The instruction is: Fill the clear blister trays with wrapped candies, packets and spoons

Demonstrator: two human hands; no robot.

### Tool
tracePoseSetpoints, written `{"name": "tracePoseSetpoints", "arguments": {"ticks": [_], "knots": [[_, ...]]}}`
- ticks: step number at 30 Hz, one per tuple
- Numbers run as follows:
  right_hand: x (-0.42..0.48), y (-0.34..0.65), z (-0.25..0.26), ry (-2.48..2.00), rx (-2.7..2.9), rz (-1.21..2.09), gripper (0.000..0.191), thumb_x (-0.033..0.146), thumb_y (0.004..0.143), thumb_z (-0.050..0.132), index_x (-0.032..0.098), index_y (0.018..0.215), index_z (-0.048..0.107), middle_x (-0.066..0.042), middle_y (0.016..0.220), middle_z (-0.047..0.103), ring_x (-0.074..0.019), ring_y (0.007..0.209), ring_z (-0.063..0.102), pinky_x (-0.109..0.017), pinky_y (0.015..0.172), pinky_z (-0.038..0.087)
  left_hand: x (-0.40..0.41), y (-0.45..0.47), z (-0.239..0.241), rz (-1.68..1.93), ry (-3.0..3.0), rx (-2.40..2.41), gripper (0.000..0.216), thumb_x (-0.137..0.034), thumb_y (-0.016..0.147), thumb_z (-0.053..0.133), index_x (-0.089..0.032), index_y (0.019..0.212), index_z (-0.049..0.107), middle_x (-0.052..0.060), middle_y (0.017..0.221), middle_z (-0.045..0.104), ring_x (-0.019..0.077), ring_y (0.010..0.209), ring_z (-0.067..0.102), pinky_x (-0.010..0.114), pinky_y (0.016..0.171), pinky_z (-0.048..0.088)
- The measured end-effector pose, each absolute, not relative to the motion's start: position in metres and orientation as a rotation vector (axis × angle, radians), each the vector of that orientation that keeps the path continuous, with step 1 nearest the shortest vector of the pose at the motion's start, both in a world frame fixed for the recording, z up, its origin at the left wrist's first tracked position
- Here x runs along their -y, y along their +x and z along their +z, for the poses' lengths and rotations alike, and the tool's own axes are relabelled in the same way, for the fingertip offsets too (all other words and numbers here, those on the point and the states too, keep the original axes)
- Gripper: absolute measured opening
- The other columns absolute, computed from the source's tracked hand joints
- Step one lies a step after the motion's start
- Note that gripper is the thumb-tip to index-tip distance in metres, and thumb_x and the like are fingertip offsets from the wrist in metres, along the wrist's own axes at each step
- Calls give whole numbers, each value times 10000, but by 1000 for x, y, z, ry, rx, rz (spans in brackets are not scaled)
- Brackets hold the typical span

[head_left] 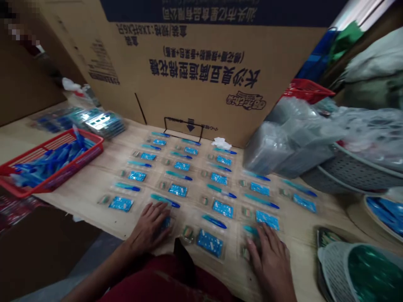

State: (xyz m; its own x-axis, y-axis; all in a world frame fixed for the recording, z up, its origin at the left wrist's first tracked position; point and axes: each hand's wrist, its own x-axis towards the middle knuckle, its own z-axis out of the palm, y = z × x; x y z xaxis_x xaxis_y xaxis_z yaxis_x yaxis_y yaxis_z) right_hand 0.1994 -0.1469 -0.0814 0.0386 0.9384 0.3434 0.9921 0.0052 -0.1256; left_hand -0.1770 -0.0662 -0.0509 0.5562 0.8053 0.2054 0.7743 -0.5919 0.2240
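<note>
Rows of clear plastic trays lie on the wooden table point(78, 201), each with a blue pen, a blue patterned rectangular piece and a small greenish piece. My left hand point(153, 226) lies with fingers outstretched over one tray in the front row, partly covering its blue patterned piece point(165, 222). Over the front right tray, my right hand point(271, 253) has its fingers apart and hides most of the contents; a pen's light-blue end point(250, 229) shows beside it. Between my hands sits another filled tray, with a blue pen point(214, 221) above its patterned rectangle point(210, 242).
A large cardboard box point(201, 54) stands behind the trays. At left are a red basket point(91, 140) of blue pens and stacked clear packs point(105, 123). Plastic packaging point(277, 138), a grey basket point(355, 172) and a tub of blue pieces point(388, 214) crowd the right.
</note>
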Motion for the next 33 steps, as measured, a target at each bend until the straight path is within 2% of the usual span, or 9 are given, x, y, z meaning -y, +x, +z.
{"name": "tracePoseSetpoints", "arguments": {"ticks": [5, 8, 11, 17, 23, 33], "knots": [[130, 181, -77, -1886, 1976, -189, 503, 462, 900, 312, 153, 1243, 514, -181, 1290, 515, -339, 1252, 402, -545, 949, 362, 62, -170, -48, 371, 2647, -1400, 408, -395, 869, 447, -156, 1173, 578, 164, 1286, 551, 292, 1202, 481, 477, 1012, 349], [112, 148, -73, -1738, 2085, -124, 493, 444, 894, 363, 174, 1290, 480, -161, 1350, 472, -326, 1302, 349, -549, 997, 320, 64, -178, -48, 329, 2628, -1447, 489, -462, 860, 450, -168, 1240, 543, 161, 1322, 524, 318, 1242, 436, 547, 1049, 263], [94, 113, -71, -1707, 2237, -1, 550, 443, 873, 433, 183, 1357, 426, -150, 1426, 394, -342, 1342, 274, -575, 1009, 289, 66, -188, -48, 316, 2598, -1568, 619, -559, 842, 440, -175, 1326, 469, 178, 1403, 430, 365, 1299, 345, 622, 1046, 180], [74, 88, -65, -1778, 2336, 148, 630, 448, 860, 480, 189, 1418, 344, -129, 1480, 322, -329, 1370, 213, -569, 1038, 254, 41, -165, -41, 327, 2647, -1479, 737, -636, 828, 405, -227, 1431, 301, 156, 1521, 216, 381, 1373, 195, 628, 1052, 115], [76, 77, -58, -1827, 2334, 187, 636, 440, 863, 487, 171, 1420, 341, -144, 1488, 303, -331, 1379, 192, -558, 1038, 257, 15, -153, -50, 250, 2653, -1384, 692, -614, 833, 430, -181, 1373, 412, 182, 1485, 297, 367, 1358, 256, 606, 1063, 155], [56, 19, -50, -1755, 2328, 324, 655, 432, 845, 513, 191, 1426, 331, -134, 1498, 285, -324, 1388, 185, -554, 1057, 226, -2, -205, -50, 209, 2709, -1468, 651, -594, 846, 419, -187, 1354, 429, 166, 1464, 345, 332, 1337, 308, 566, 1058, 223]]}}
